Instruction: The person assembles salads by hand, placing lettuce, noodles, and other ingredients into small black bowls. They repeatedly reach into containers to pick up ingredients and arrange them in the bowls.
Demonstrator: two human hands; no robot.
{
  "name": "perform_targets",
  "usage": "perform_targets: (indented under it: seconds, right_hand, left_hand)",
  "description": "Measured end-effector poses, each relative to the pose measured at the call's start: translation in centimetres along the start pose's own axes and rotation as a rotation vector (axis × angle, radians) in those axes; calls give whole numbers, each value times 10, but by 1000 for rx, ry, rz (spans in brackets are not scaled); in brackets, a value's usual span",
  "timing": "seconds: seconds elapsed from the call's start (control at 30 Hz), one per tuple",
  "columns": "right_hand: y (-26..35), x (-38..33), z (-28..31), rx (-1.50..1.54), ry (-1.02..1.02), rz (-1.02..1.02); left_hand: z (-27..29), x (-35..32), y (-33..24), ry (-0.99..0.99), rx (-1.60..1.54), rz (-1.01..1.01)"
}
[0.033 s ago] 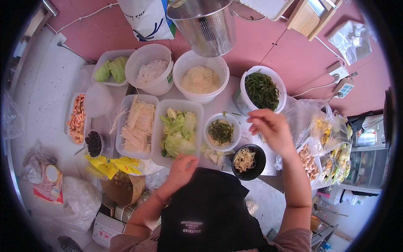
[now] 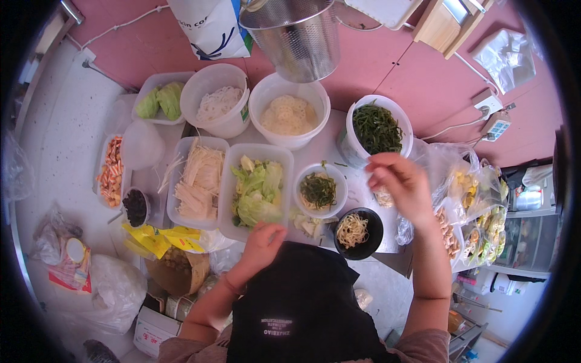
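My left hand (image 2: 264, 247), fingers loosely curled and nothing visible in it, hangs at the near edge of a clear tub of torn lettuce (image 2: 257, 193). My right hand (image 2: 400, 184) is above the right part of the table, fingers bent but apart, with nothing seen between them. Just beyond it is a white bucket of dark green seaweed strips (image 2: 376, 128). To its left stands a small white bowl (image 2: 299, 204) with seaweed strips (image 2: 318, 190) on top of paler food. Nearer me, a black bowl (image 2: 374, 242) holds pale bean sprouts (image 2: 352, 232).
White buckets of noodles (image 2: 219, 101) and pale round slices (image 2: 287, 115) line the back. Enoki mushrooms (image 2: 198, 172) fill a tub at left. A perforated metal strainer (image 2: 299, 45) hangs overhead. Plastic bags of food (image 2: 469, 199) crowd the right side.
My right hand has shifted slightly right and toward me, away from the seaweed bucket, and its fingers are more bent. My left hand stays in place.
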State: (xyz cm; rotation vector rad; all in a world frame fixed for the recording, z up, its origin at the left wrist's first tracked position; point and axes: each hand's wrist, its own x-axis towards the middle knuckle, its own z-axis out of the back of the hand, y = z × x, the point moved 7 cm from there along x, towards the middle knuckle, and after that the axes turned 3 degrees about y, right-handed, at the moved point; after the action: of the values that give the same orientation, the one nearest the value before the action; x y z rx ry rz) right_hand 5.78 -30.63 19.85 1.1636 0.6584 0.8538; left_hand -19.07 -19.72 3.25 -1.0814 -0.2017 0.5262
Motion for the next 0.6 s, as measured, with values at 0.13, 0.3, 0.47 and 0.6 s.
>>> perform_targets:
  seconds: [0.13,0.3,0.47,0.6]
  right_hand:
    - [-2,29,65,-146,-156,147]
    - [-181,82,121,-838,-62,-125]
    - [-204,93,65,-942,218,-379]
    - [-161,100,95,-1034,101,-151]
  left_hand:
    - [-2,6,-5,16,-5,5]
    - [-14,15,-18,65,-2,-29]
    - [-19,18,-34,95,13,-58]
    - [-22,14,-36,115,-5,-65]
